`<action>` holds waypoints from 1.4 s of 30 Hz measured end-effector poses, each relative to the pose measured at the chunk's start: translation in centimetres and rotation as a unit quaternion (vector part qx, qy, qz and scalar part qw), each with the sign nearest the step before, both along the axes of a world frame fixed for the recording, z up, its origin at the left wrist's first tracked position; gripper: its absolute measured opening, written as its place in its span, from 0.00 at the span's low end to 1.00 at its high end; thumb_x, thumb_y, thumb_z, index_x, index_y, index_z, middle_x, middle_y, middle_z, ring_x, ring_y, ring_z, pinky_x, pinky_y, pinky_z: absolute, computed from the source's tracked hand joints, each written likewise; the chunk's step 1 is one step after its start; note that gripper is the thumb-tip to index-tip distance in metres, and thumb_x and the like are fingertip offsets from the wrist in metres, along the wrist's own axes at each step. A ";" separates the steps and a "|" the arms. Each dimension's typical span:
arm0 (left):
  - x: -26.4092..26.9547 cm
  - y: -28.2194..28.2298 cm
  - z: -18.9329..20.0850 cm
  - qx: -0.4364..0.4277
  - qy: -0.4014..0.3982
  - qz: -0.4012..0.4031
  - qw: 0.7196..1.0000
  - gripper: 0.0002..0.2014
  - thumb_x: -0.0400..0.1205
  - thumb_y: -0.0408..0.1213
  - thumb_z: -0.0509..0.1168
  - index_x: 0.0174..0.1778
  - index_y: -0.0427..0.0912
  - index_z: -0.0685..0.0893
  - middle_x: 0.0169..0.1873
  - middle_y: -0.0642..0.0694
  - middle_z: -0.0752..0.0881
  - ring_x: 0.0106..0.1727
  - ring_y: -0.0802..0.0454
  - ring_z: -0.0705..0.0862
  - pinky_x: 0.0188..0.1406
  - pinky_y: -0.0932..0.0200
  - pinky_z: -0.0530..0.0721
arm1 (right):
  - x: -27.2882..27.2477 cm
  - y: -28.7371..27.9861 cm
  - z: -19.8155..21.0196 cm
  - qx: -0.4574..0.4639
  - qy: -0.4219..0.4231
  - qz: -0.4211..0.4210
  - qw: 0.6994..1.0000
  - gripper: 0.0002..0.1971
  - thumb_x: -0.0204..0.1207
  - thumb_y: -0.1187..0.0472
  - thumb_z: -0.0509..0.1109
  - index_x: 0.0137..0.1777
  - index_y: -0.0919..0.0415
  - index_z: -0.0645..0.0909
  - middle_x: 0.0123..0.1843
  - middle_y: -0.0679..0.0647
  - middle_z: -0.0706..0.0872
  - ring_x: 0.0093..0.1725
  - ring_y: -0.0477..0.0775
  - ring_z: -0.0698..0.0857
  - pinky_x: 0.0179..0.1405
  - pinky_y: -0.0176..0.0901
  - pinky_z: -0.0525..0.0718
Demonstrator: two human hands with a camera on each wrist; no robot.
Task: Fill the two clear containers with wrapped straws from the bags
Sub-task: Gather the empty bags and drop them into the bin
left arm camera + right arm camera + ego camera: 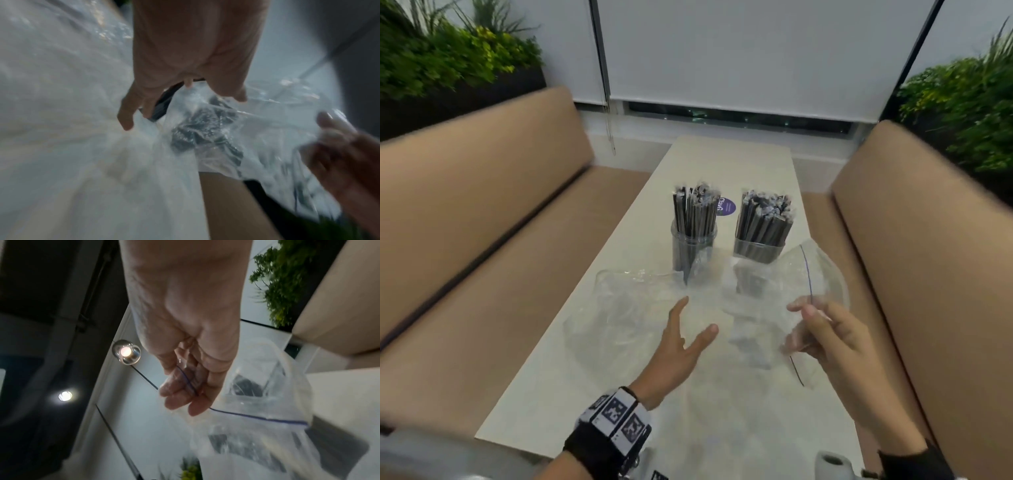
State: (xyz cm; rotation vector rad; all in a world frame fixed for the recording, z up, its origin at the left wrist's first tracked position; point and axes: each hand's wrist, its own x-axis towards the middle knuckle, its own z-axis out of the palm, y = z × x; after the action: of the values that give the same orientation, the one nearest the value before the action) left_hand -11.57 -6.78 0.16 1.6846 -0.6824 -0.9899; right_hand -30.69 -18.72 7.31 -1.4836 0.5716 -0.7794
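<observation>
Right hand pinches the lifted zip bag by its blue-lined mouth; only the right wrist view shows the fingers curled behind the film. Left hand hovers with fingers spread, holding nothing. A second bag lies crumpled on the table, whose near end has bare room. Farther off, two clear containers, round and square, stand side by side, packed with dark wrapped straws. Benches flank both long edges.

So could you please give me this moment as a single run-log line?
containers: both hold straws | right hand: pinches zip bag by rim | left hand: open, above flat bag
</observation>
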 end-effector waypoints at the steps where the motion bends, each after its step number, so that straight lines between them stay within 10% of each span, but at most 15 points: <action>1: 0.3 0.0 0.6 -0.006 0.064 0.022 0.998 0.42 0.70 0.71 0.62 0.79 0.69 0.53 0.81 0.49 0.65 0.80 0.48 0.66 0.76 0.43 0.70 | 0.1 0.4 0.4 0.020 -0.027 0.026 0.999 0.22 0.69 0.38 0.74 0.48 0.58 0.85 0.26 0.58 0.82 0.30 0.54 0.85 0.39 0.41 0.87; 5: 2.3 0.7 3.2 -0.091 0.177 0.068 0.978 0.22 0.79 0.59 0.62 0.65 0.52 0.78 0.51 0.48 0.90 0.55 0.53 0.89 0.57 0.44 0.83 | 1.8 1.6 1.3 0.012 -0.047 0.027 0.998 0.15 0.73 0.43 0.71 0.47 0.54 0.86 0.24 0.56 0.81 0.28 0.52 0.84 0.38 0.37 0.84; 9: 7.0 2.8 6.4 -0.177 0.034 0.203 0.963 0.08 0.86 0.43 0.62 0.47 0.48 0.86 0.24 0.53 0.76 0.23 0.59 0.74 0.25 0.63 0.73 | 4.2 1.4 1.5 -0.033 -0.026 -0.120 0.992 0.10 0.82 0.61 0.66 0.41 0.61 0.85 0.21 0.57 0.81 0.22 0.49 0.83 0.27 0.30 0.80; 13: 12.8 6.2 8.6 -0.178 -0.069 0.192 0.963 0.10 0.85 0.47 0.64 0.42 0.51 0.87 0.37 0.44 0.78 0.35 0.47 0.73 0.33 0.54 0.73 | 8.1 2.6 0.2 -0.008 0.002 -0.155 0.988 0.08 0.83 0.62 0.68 0.43 0.63 0.83 0.18 0.54 0.78 0.15 0.49 0.77 0.14 0.34 0.73; 16: 17.0 7.5 7.3 -0.111 -0.129 0.231 0.958 0.08 0.84 0.42 0.65 0.42 0.48 0.87 0.32 0.53 0.87 0.34 0.57 0.83 0.29 0.65 0.79 | 12.4 3.9 -2.0 -0.050 0.075 -0.156 0.984 0.06 0.81 0.57 0.71 0.48 0.60 0.81 0.17 0.53 0.75 0.15 0.47 0.71 0.16 0.35 0.70; 18: 19.2 8.1 5.0 0.003 -0.215 0.223 0.951 0.15 0.84 0.47 0.64 0.63 0.45 0.83 0.51 0.44 0.88 0.48 0.49 0.83 0.40 0.58 0.81 | 15.1 4.4 -4.4 -0.074 0.167 -0.175 0.967 0.11 0.79 0.53 0.73 0.55 0.58 0.80 0.23 0.53 0.76 0.21 0.48 0.73 0.23 0.39 0.71; 20: 20.4 8.4 2.3 0.067 -0.267 0.144 0.951 0.39 0.77 0.65 0.61 0.82 0.54 0.59 0.76 0.38 0.72 0.70 0.42 0.77 0.66 0.45 0.78 | 17.4 4.5 -6.5 -0.063 0.269 -0.181 0.944 0.23 0.76 0.49 0.74 0.67 0.56 0.74 0.40 0.57 0.83 0.38 0.53 0.83 0.40 0.48 0.79; 23: 19.1 7.8 0.1 0.160 -0.301 -0.056 0.939 0.52 0.62 0.83 0.51 0.80 0.72 0.37 0.86 0.45 0.42 0.86 0.42 0.51 0.80 0.30 0.59 | 20.0 5.0 -9.1 0.004 0.334 -0.137 0.933 0.45 0.70 0.42 0.77 0.81 0.51 0.58 0.75 0.62 0.67 0.74 0.65 0.71 0.71 0.60 0.75; 30: 19.3 7.9 -5.1 0.287 -0.257 -0.276 0.880 0.73 0.58 0.70 0.75 0.72 0.65 0.16 0.78 0.38 0.18 0.82 0.38 0.25 0.78 0.25 0.35 | 24.4 9.0 -11.3 0.029 0.321 -0.089 0.942 0.49 0.68 0.52 0.80 0.83 0.44 0.52 0.86 0.57 0.43 0.83 0.64 0.57 0.73 0.57 0.70; 33: 20.0 8.3 -6.7 0.291 -0.279 -0.287 0.869 0.75 0.57 0.63 0.79 0.75 0.62 0.18 0.81 0.34 0.26 0.83 0.35 0.29 0.77 0.24 0.36 | 25.3 10.3 -11.7 0.091 0.241 -0.055 0.965 0.40 0.68 0.60 0.77 0.76 0.47 0.60 0.71 0.51 0.75 0.69 0.55 0.79 0.64 0.53 0.83; 38: 20.2 9.0 -7.3 0.254 -0.413 -0.194 0.853 0.52 0.67 0.53 0.70 0.84 0.57 0.46 0.65 0.47 0.78 0.68 0.43 0.75 0.60 0.44 0.71 | 26.3 11.2 -10.1 0.204 0.147 -0.049 0.967 0.14 0.68 0.68 0.72 0.54 0.62 0.83 0.46 0.66 0.90 0.41 0.56 0.92 0.39 0.51 0.88; 42: 20.0 10.4 -6.0 0.213 -0.462 -0.144 0.849 0.13 0.78 0.41 0.61 0.57 0.47 0.80 0.53 0.45 0.87 0.59 0.41 0.82 0.45 0.52 0.67 | 23.6 9.7 -7.8 0.080 0.291 -0.078 0.950 0.45 0.72 0.56 0.79 0.83 0.54 0.55 0.65 0.65 0.84 0.59 0.64 0.86 0.52 0.53 0.84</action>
State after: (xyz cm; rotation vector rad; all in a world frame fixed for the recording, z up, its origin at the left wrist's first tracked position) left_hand 8.48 3.65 -5.87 2.5258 -1.4534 -0.4743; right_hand -7.07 -9.00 -0.49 -1.5257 1.1812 -0.3887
